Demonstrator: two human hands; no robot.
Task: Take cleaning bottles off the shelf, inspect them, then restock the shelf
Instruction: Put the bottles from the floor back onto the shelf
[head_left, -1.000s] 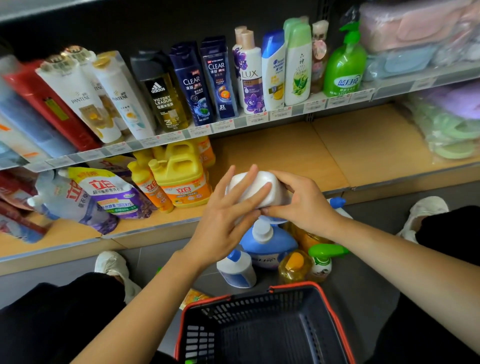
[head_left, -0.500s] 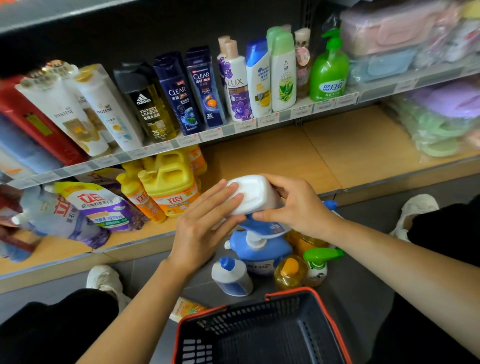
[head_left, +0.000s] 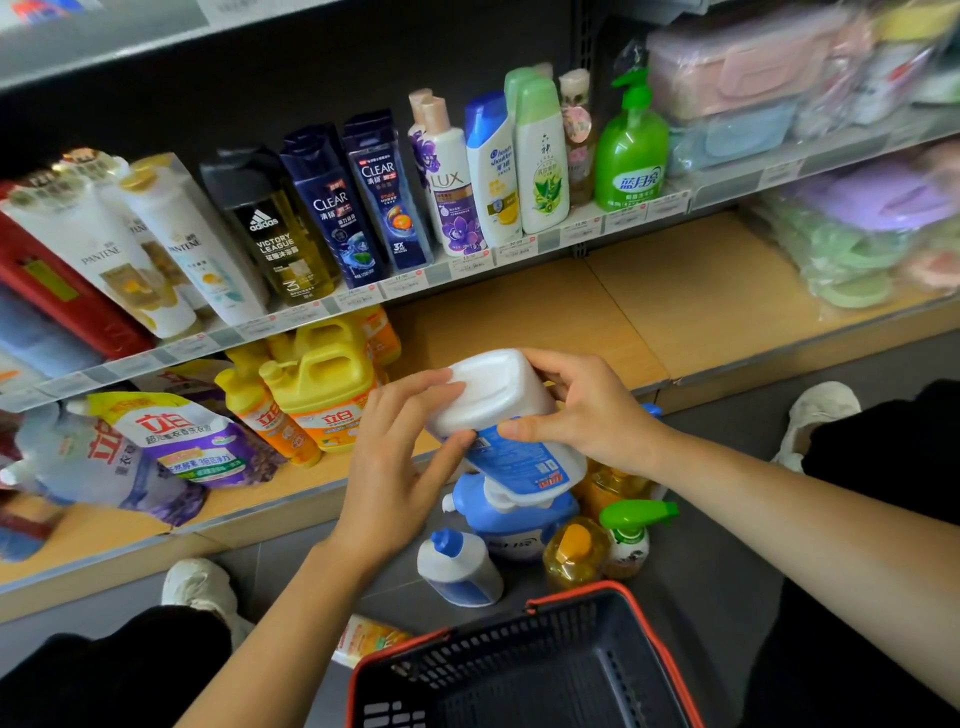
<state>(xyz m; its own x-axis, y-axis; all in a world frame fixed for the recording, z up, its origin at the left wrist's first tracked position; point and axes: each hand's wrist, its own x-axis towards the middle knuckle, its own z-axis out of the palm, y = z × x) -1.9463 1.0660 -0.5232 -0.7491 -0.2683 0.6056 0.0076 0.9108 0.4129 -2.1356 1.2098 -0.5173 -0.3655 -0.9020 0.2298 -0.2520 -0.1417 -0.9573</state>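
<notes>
A person crouches before a shop shelf, holding a white bottle (head_left: 511, 431) with a blue label in both hands, above a cluster of bottles on the floor (head_left: 540, 540). The bottle is upended: its flat base points up and away toward the shelf, its neck down toward the person, the long axis tilted steeply. The left hand (head_left: 395, 467) lies against the bottle's near side, fingers mostly straight, thumb pressing the label. The right hand (head_left: 582, 410) curls over the far side and base, gripping.

It looks like the inspection stage. The wooden lower shelf (head_left: 519, 322) behind the bottle lies bare, so removal there seems done. Left of the bottle, yellow jugs (head_left: 322, 384) remain shelved. Nearer than the bottle, a dark basket (head_left: 524, 670) with a red rim sits empty. Restocking seems yet to begin.
</notes>
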